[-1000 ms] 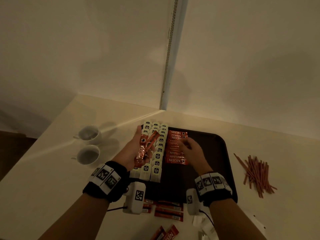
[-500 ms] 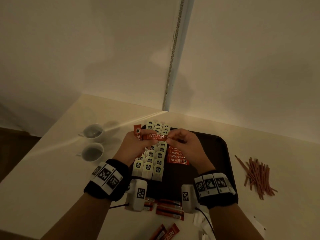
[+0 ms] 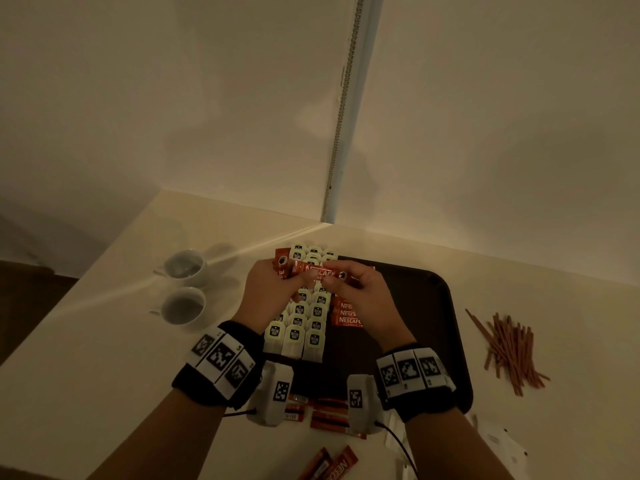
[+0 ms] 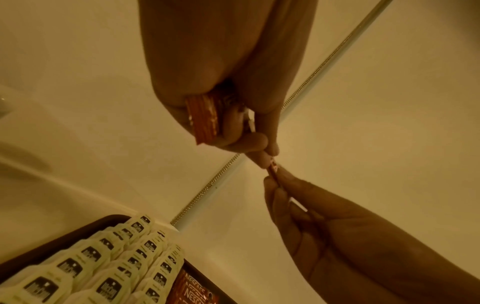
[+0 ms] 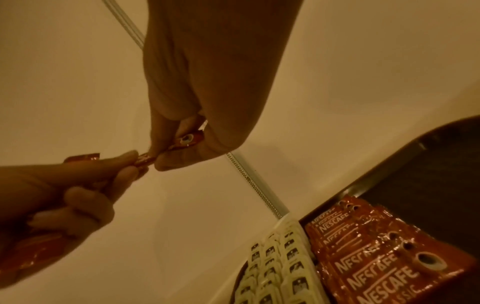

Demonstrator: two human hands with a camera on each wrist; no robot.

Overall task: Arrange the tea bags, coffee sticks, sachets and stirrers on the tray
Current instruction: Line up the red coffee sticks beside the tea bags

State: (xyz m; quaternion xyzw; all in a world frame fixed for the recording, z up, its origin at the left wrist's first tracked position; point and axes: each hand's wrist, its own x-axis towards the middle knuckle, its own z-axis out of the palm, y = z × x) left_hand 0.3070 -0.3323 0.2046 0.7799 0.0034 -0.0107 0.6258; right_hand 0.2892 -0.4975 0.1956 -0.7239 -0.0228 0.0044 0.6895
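Hands first: your left hand (image 3: 268, 292) grips a bundle of coffee sticks (image 3: 282, 266), fingers curled round them, while your right hand (image 3: 360, 296) pinches one coffee stick (image 3: 322, 271) between thumb and fingertips; both hands meet on that stick, held level at frame centre above the tray (image 3: 446, 327). Tea bags (image 3: 304, 323): pale, dark-labelled, three overlapping columns on the tray's left portion, directly below your hands. Laid coffee sticks (image 3: 348, 315): red, stacked in one overlapping column just right of the tea bags, partly hidden under your right hand. Tray's right portion: bare dark surface. Loose coffee sticks (image 3: 329, 415): several on the table (image 3: 86, 358) at the tray's near edge, between your wrists, with two more at the bottom edge of the frame. Stirrers (image 3: 509, 351): brown, a loose heap on the table right of the tray, apart from it. Cups (image 3: 183, 285): two white, left of the tray, one behind the other.
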